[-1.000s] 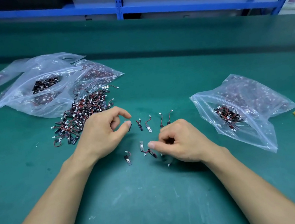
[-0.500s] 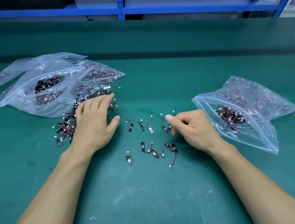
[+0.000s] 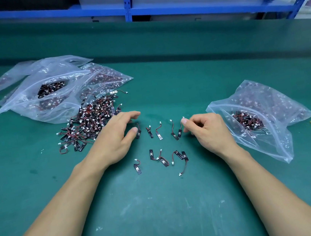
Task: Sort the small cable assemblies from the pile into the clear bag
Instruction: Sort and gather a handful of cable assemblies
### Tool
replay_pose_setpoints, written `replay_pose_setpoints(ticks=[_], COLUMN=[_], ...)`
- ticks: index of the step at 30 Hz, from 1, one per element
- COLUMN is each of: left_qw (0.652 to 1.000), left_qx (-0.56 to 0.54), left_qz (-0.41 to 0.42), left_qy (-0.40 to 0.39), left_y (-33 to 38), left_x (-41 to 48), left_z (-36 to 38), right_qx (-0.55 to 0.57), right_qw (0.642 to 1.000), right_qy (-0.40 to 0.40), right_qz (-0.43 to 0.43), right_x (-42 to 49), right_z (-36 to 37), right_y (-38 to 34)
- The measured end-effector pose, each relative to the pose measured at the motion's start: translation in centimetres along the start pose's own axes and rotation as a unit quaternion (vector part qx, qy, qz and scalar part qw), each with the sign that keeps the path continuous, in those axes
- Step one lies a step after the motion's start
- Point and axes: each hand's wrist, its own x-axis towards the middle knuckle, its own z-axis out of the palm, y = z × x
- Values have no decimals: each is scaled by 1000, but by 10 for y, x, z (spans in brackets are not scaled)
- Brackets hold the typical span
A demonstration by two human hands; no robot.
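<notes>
Head view.
- Left hand (image 3: 111, 140): fingers loosely spread at the edge of the pile (image 3: 89, 121).
- Right hand (image 3: 206, 130): curled beside the laid-out cable assemblies (image 3: 158, 133); I cannot tell if it pinches one.
- Clear bag (image 3: 260, 119): just right of that hand, mouth agape.
- Method: I should lift pieces singly, untangled.

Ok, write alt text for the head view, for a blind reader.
Two bare hands reach over loose small cable assemblies laid out on a green table: the left hand beside a pile, the curled right hand beside an open clear bag.
</notes>
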Motion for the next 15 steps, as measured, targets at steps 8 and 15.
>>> replay_pose_setpoints(ticks=[8,15], left_qw=[999,1000], left_qx=[-13,-16], left_qz=[-29,10], left_qy=[1,20], left_y=[-5,6], left_x=[0,0], left_z=[-6,-5], right_qx=[3,3], right_qw=[1000,1000], right_qy=[-4,-2], right_qz=[16,19], right_x=[1,1], right_z=[1,1], right_y=[3,4])
